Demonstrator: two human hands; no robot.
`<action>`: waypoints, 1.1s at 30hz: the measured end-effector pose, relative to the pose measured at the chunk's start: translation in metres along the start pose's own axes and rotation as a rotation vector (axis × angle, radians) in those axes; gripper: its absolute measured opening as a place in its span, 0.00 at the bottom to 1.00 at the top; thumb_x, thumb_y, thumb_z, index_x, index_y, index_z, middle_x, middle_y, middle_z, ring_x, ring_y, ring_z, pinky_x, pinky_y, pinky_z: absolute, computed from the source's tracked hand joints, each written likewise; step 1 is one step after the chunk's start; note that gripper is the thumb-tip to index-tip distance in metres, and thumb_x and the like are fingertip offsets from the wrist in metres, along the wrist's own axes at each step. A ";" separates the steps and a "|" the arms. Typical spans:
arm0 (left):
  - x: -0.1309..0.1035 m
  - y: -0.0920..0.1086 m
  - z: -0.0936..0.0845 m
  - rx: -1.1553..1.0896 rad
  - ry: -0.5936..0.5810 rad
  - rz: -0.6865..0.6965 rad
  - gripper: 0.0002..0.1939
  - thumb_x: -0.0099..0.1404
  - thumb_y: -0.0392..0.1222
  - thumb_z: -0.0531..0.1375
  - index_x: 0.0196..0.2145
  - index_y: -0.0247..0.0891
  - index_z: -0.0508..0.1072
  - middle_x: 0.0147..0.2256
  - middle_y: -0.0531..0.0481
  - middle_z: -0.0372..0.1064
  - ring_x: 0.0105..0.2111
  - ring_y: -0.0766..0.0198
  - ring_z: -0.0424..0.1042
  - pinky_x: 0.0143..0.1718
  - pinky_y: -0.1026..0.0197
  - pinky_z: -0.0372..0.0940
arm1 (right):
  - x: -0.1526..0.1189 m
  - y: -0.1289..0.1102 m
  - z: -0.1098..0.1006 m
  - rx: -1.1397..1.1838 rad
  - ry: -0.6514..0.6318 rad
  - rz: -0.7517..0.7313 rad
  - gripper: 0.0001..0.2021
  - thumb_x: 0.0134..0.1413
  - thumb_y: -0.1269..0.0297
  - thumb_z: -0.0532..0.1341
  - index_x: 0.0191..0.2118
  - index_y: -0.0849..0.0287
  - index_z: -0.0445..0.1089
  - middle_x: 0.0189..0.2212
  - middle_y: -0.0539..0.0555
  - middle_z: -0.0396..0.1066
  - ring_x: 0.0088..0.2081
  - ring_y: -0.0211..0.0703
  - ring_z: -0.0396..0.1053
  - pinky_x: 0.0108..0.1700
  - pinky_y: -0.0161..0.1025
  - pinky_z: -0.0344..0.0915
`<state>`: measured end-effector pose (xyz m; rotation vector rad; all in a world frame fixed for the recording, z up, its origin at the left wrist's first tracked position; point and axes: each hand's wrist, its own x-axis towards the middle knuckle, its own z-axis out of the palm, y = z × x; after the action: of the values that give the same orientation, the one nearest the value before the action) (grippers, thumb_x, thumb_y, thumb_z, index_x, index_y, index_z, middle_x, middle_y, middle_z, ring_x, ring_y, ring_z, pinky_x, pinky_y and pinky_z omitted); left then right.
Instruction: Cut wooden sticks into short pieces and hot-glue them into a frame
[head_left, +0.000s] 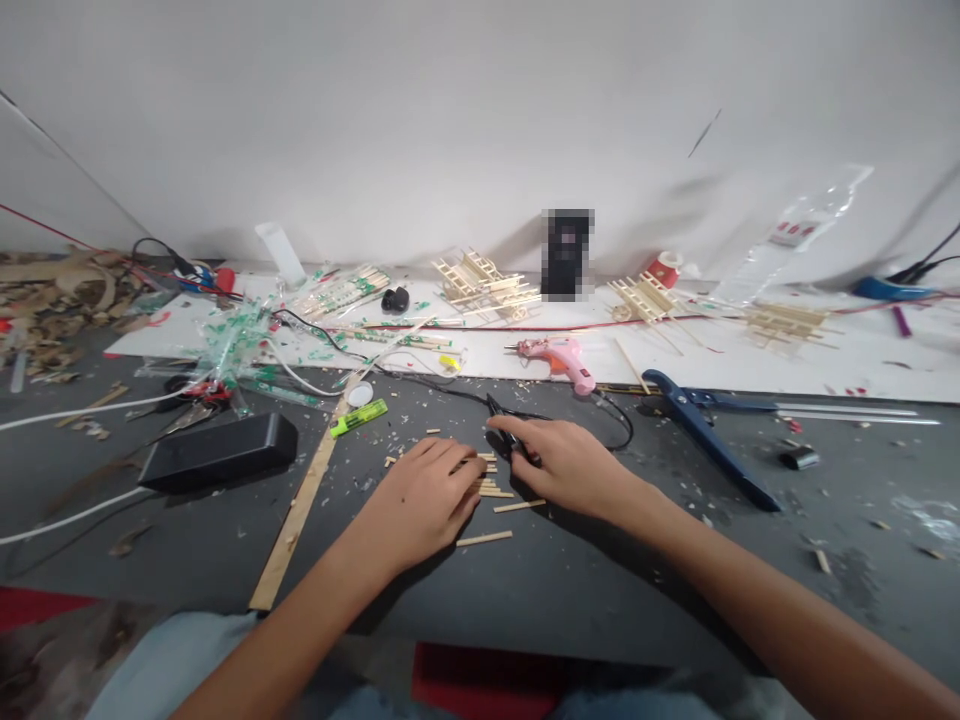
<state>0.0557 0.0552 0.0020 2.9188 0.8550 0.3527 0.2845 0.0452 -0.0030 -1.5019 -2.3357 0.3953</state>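
Black pliers (511, 436) fill the gripping right hand (564, 462), left hand (426, 492) over sticks (493, 489), hold unclear, bag label (795, 233) blurred.

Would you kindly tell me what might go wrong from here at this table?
The black tool in the right hand sits close to the left hand, so a slip might hurt it. The cord of the pink glue gun loops near the right hand; a snag could drag the glue gun. The small sticks lie loose, so a nudge might scatter them.
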 end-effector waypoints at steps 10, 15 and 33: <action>0.008 0.012 -0.006 -0.428 0.149 -0.216 0.18 0.74 0.47 0.56 0.57 0.39 0.73 0.53 0.40 0.75 0.52 0.50 0.74 0.55 0.44 0.68 | -0.034 0.009 -0.034 0.127 0.228 -0.063 0.15 0.63 0.70 0.52 0.48 0.56 0.74 0.37 0.55 0.77 0.34 0.43 0.72 0.37 0.38 0.66; 0.030 0.048 -0.002 -1.309 0.302 -0.494 0.24 0.75 0.58 0.51 0.45 0.37 0.78 0.45 0.42 0.79 0.48 0.54 0.77 0.51 0.53 0.71 | -0.043 -0.038 -0.033 0.097 0.095 -0.299 0.17 0.63 0.70 0.54 0.52 0.52 0.74 0.40 0.57 0.74 0.38 0.46 0.72 0.38 0.41 0.68; -0.024 0.037 -0.028 -0.199 0.404 -0.079 0.12 0.73 0.40 0.58 0.52 0.40 0.74 0.35 0.52 0.79 0.31 0.64 0.78 0.32 0.64 0.66 | -0.207 0.194 -0.081 -0.193 0.436 0.489 0.19 0.57 0.40 0.55 0.37 0.49 0.71 0.36 0.62 0.73 0.40 0.64 0.72 0.44 0.60 0.66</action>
<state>0.0489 0.0111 0.0298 2.6589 0.9135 0.9833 0.5581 -0.0610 -0.0346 -2.0145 -1.6992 -0.0530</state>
